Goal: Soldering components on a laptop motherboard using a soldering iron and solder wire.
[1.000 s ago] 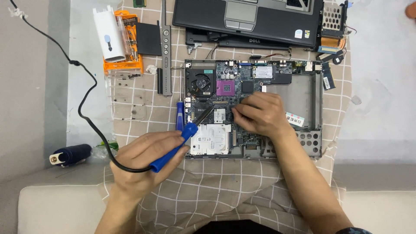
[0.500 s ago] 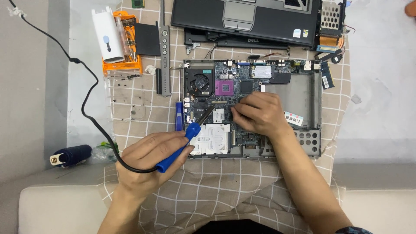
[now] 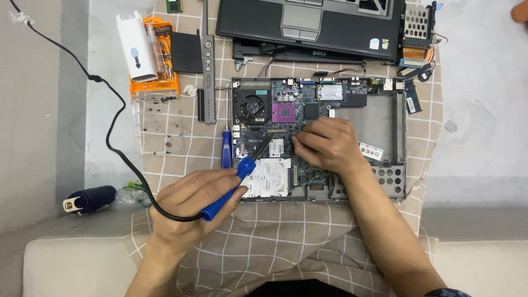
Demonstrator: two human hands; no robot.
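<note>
the opened laptop base (image 3: 385, 118) lies on a checked cloth (image 3: 286, 242), its green circuit board (image 3: 286, 110) bare. the left hand (image 3: 192, 201) is clenched round a blue-handled soldering iron (image 3: 231, 187), whose dark tip slants up onto the board just below the purple socket (image 3: 283, 114). a black cord (image 3: 110, 126) runs from the handle away to the left of the base. the right hand (image 3: 327, 144) rests on the board right of the tip, fingers curled down; whether it pinches anything cannot be told. a blue screwdriver (image 3: 226, 149) lies just left of the base. beyond the base's far edge sits the detached keyboard deck (image 3: 308, 25); an orange case (image 3: 159, 66) with a white tool (image 3: 135, 48) lies far left.
</note>
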